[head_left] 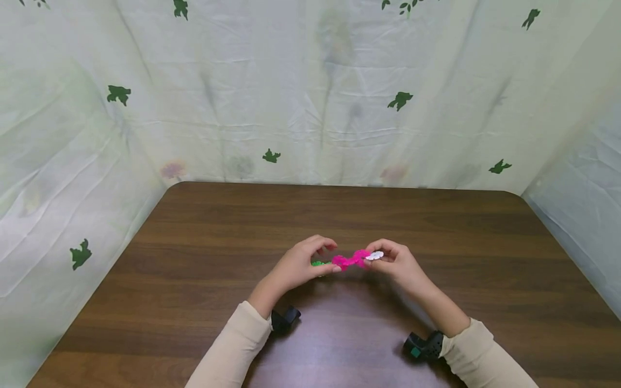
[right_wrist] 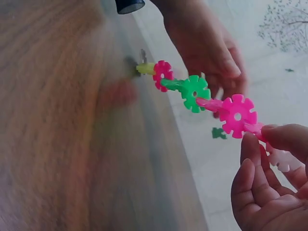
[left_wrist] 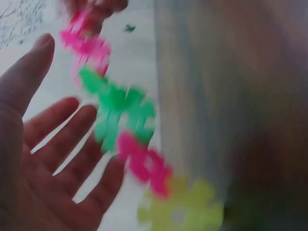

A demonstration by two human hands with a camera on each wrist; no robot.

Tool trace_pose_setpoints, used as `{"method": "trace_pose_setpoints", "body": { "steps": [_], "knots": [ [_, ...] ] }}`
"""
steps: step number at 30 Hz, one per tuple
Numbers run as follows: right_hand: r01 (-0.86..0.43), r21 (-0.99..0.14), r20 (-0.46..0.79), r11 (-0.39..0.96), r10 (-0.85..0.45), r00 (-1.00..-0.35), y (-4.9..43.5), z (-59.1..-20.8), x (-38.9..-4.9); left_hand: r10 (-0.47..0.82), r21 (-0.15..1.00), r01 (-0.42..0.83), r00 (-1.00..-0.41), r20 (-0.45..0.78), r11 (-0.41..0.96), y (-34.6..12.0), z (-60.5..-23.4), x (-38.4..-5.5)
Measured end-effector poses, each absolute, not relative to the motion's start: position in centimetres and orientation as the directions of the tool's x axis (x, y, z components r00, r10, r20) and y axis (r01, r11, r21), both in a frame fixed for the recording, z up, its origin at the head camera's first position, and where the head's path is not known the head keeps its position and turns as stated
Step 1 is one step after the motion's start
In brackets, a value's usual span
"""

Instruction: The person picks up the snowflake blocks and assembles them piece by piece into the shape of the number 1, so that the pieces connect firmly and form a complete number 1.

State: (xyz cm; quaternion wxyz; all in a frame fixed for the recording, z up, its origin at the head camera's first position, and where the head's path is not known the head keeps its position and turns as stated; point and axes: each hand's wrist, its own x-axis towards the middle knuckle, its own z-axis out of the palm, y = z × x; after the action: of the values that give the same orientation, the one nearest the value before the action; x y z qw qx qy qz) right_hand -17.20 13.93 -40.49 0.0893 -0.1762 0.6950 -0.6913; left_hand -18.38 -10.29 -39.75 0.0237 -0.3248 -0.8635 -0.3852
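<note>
A chain of slotted, flower-shaped plastic discs hangs in the air between the two hands above the table. My right hand (head_left: 400,265) pinches its pink end between thumb and fingers, beside a white disc (head_left: 375,255). From there the chain runs through pink discs (right_wrist: 246,109), green discs (right_wrist: 200,86) and another pink disc (left_wrist: 149,168) to a yellow disc (left_wrist: 197,204) at the far end. Around the green part, my left hand (head_left: 301,261) is spread, thumb apart from the relaxed fingers. Whether a fingertip touches the chain is unclear; the left wrist view is blurred.
Below the hands lies a brown wood-grain table (head_left: 233,215). A pale curtain (head_left: 291,81) with green leaf-like shapes stands behind it and along the sides. Black wrist cameras (head_left: 424,346) sit at both cuffs.
</note>
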Motion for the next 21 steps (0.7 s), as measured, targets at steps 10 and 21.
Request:
{"method": "trace_pose_setpoints", "body": {
  "steps": [10, 21],
  "knots": [
    [-0.126, -0.992, 0.127, -0.023, -0.337, -0.933, 14.6, -40.2, -17.7, 0.591, 0.727, 0.458, -0.802, 0.09, 0.511, -12.5, -39.9, -19.2],
    [-0.163, -0.986, 0.17, -0.048, -0.289, -0.942, 14.7, -39.7, -18.2, 0.591, 0.737, 0.454, -0.801, 0.091, 0.501, -11.7, -40.3, -19.4]
  ]
}}
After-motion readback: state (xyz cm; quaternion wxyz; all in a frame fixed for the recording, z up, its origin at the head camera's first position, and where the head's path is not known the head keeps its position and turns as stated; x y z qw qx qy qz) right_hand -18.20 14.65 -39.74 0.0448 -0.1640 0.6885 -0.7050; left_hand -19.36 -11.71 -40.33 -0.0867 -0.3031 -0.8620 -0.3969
